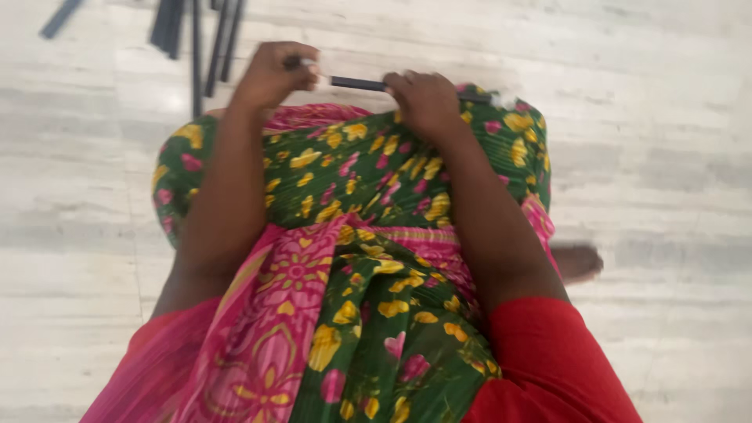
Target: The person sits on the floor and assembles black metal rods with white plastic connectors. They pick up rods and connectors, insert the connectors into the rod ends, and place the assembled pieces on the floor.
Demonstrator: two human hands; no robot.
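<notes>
Both hands grip one dark rod (356, 83) just above the green floral lap (376, 180): left hand (270, 74) closed on its pale-tipped end, right hand (423, 100) clenched mid-rod. Keeping it level seems wise; spare rods (196, 39) lie beyond the lap

one head-worn camera looks steeply down (close in) over the lap (368, 235).

At the top left we see a cluster of dark rods (196, 35) lying on the pale marble-look floor (666, 157), with one separate dark rod (61, 17) further left. We note a green floral garment with pink border (368, 258), red sleeves (548, 360), and a bare foot (578, 262) at right.
</notes>
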